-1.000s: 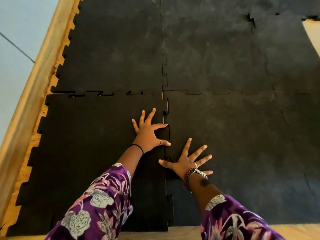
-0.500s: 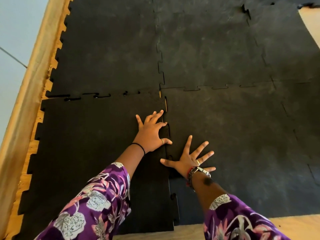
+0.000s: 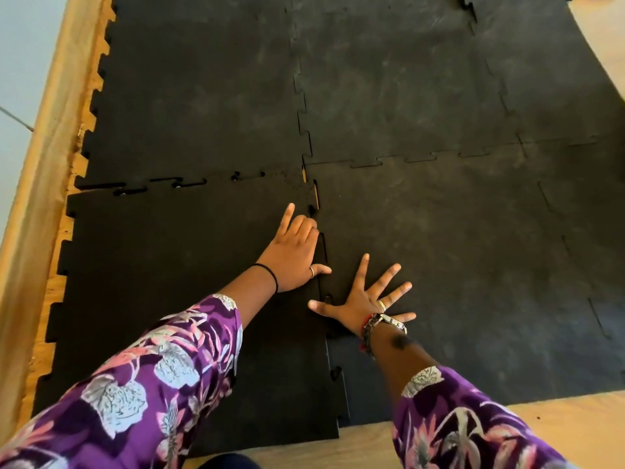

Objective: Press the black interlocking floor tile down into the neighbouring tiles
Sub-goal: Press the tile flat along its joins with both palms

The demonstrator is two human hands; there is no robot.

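Background. A pale wooden floor (image 3: 575, 431) shows at the near edge and again at the upper right corner. A wooden skirting board (image 3: 40, 157) runs diagonally along the left side, below a plain, light grey-blue wall (image 3: 20, 55). Lighting is soft and even.

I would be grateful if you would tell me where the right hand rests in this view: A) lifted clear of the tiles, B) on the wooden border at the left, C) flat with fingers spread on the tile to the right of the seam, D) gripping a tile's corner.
C: the right hand lies flat, fingers splayed, on the neighbouring tile, its thumb reaching the seam.
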